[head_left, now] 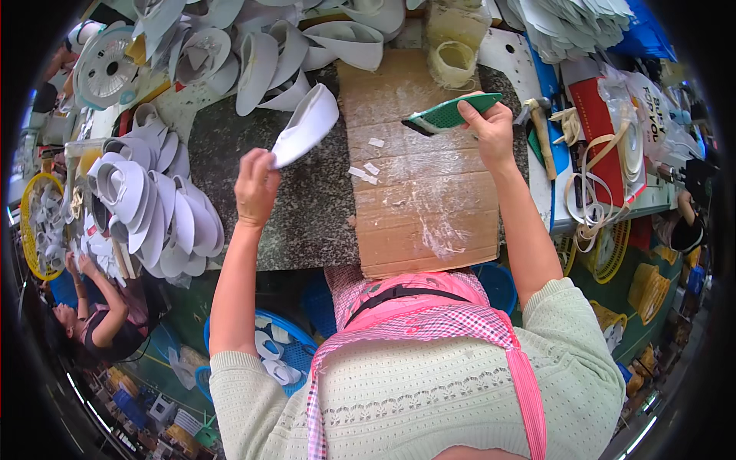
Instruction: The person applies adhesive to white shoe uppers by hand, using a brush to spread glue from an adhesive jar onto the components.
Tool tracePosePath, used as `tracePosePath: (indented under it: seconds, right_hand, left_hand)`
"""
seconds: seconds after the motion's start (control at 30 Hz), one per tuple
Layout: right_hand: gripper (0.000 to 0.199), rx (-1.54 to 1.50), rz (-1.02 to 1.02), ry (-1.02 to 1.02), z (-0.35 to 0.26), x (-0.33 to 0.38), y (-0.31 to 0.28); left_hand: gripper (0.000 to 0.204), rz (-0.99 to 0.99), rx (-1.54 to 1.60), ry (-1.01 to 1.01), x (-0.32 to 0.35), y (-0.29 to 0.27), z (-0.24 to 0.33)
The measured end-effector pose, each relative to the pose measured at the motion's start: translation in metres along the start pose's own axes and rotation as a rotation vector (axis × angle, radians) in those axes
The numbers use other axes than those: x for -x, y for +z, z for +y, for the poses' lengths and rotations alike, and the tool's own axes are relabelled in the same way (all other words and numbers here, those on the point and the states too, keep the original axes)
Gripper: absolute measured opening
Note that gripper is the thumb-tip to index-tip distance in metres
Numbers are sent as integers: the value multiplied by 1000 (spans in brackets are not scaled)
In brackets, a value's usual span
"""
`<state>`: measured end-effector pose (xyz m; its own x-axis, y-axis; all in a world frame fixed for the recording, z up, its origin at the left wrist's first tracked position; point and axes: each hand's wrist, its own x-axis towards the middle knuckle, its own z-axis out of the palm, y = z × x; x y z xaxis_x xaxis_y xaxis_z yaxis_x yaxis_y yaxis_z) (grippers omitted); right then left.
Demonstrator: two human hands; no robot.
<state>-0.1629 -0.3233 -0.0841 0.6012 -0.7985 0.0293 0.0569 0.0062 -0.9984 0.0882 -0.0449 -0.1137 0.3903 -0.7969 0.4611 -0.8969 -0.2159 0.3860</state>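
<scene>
My left hand [257,184] is closed on the near end of a white shoe upper [309,125], which tilts up and away over the dark speckled board. My right hand [491,134] pinches a flat green piece [458,113] with a dotted surface and a dark tip, its thumb on top. That piece is held above the far right of a brown cardboard sheet [425,192]. Several small white rectangles [363,175] lie on the cardboard, among whitish smears. The exact kind of the green piece cannot be made out.
White uppers pile up at the back [284,54] and left [161,199]. A cloudy plastic container [452,63] stands beyond the cardboard. On the right are a wooden-handled hammer [541,138], a red box [594,146] and looped straps. A blue basket [295,337] sits below; a co-worker [100,314] is at left.
</scene>
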Motion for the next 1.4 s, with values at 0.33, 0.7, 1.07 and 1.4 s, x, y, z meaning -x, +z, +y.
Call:
tracePosePath:
  seconds: [0.33, 0.7, 1.07, 1.4]
  right_hand:
    - [19, -164, -639, 53, -18, 41, 64]
    - [58, -135, -673, 266, 29, 74, 102]
    - [9, -90, 66, -34, -11, -29, 11]
    - [18, 826, 253, -396, -7, -92, -60]
  left_hand:
    - [14, 220, 1075, -885, -4, 31, 87]
    - [16, 231, 1366, -1215, 25, 60, 87]
    - [15, 127, 625, -862, 4, 20, 87]
    - [10, -14, 35, -60, -62, -7, 124]
